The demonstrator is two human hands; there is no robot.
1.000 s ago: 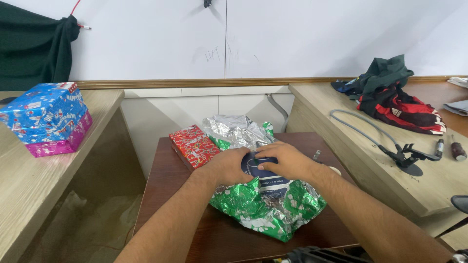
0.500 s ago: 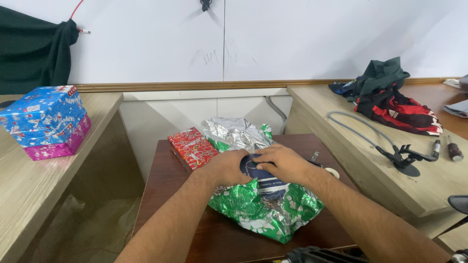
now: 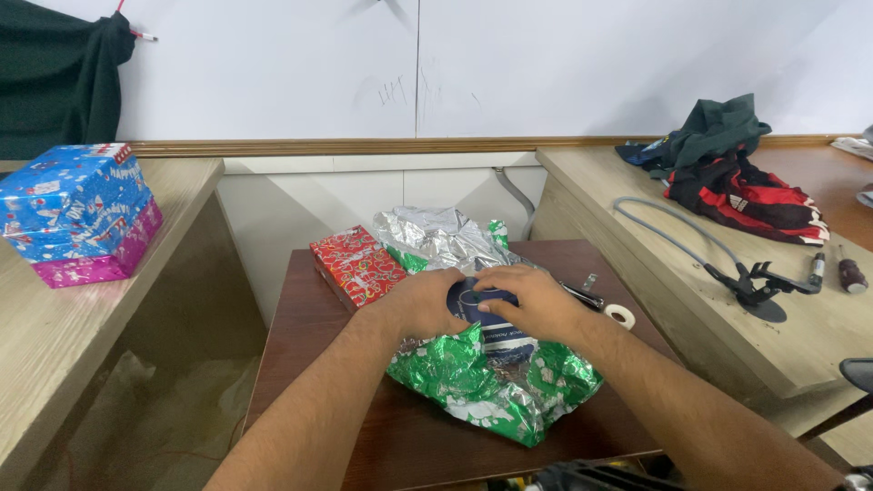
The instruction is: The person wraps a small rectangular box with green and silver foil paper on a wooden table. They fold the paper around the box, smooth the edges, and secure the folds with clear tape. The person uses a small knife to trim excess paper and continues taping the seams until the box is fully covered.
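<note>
Looking down from the head camera, I see first the two forearms that come in from the bottom edge and meet over a small dark brown table [image 3: 300,382]. Nearest to me on this table lies the crumpled green wrapping paper [image 3: 491,386], shiny, with its silver inner side turned up in places. On top of it sits a dark blue box [image 3: 496,323], only partly covered by the paper — it is at the middle of the table, under both hands.

The left hand [image 3: 423,305] lies on the left part of the box, fingers bent down over its edge and pressing on it. The right hand [image 3: 527,300] rests flat on the right part of the box, with the thumb against the lid; I cannot tell if it truly grips or only presses.

Just beside the right hand, to the right, there is a roll of white tape [image 3: 622,315] and a small dark tool [image 3: 577,293]. Behind the hands the silver side of the paper [image 3: 432,238] stands up, and a red wrapped box [image 3: 356,265] lies touching it on the left.

Further away, on the left wooden bench, a blue wrapped box [image 3: 71,200] sits on a pink one [image 3: 100,264]. On the right bench lie a grey cable with a clamp [image 3: 755,284] and — near the wall — a heap of clothes [image 3: 737,177].
</note>
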